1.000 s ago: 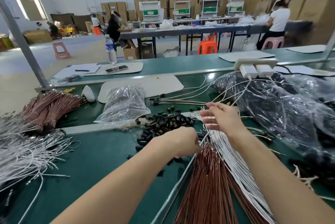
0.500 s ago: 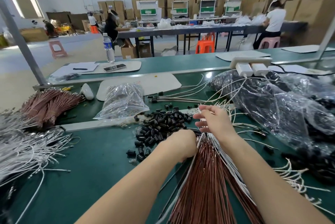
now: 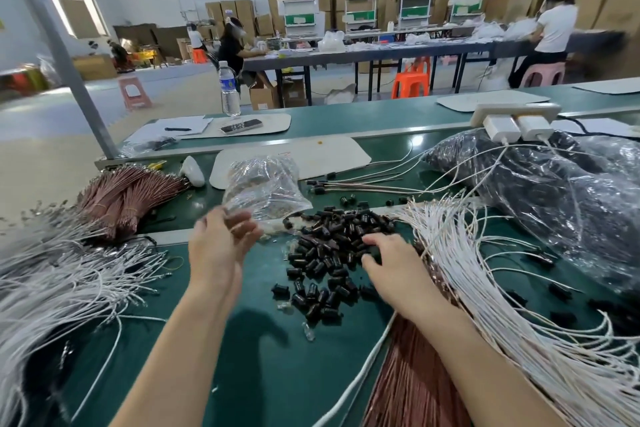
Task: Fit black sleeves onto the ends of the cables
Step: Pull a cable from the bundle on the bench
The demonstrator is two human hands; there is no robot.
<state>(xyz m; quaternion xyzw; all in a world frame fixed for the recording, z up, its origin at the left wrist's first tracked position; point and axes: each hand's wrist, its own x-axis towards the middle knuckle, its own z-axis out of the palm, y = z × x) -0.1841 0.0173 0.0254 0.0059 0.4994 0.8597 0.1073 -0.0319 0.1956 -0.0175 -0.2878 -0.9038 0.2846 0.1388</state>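
A heap of small black sleeves (image 3: 332,246) lies in the middle of the green table (image 3: 263,374). My right hand (image 3: 391,264) rests palm down on the heap's right edge with its fingers bent into the sleeves; whether it pinches one is hidden. My left hand (image 3: 218,246) is blurred and hovers left of the heap, fingers loose, at the edge of a clear plastic bag (image 3: 263,187). A fan of white cables (image 3: 485,288) and a bundle of copper cables (image 3: 415,388) run under my right forearm. A few copper cables with sleeves fitted (image 3: 349,184) lie behind the heap.
More white cables (image 3: 52,284) and a copper bundle (image 3: 128,191) fill the left side. A big plastic bag of dark parts (image 3: 554,191) and a power strip (image 3: 512,115) sit at the right. A water bottle (image 3: 230,91) stands on the far bench. People work beyond.
Both hands have left the cable ends. My left hand swung up and left toward the clear bag, opening from a fist. My right hand moved left onto the sleeve heap.
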